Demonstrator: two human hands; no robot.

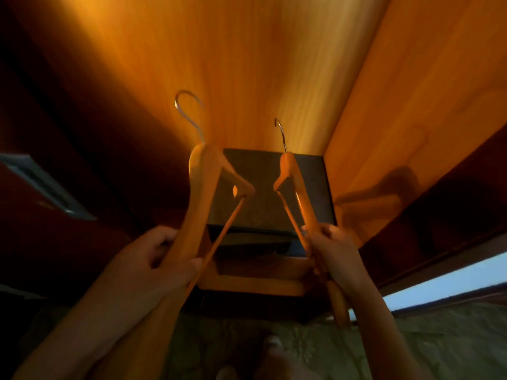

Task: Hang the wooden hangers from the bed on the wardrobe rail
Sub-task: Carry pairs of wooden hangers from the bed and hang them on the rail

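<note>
Gripping the left hanger [199,193] in the left hand [153,259], fingers curling round its near arm. Gripping the right hanger [297,187] likewise in the right hand [336,250]. Holding both apart, hooks up, inside the wardrobe [247,64], before a dark box [263,198].

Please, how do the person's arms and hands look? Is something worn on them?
The left grip and the right grip are bare hands, with no glove, ring or watch that I can see. The left forearm and the right forearm are bare too; no sleeve comes into view. The light is dim, so a thin ring could escape notice.
</note>
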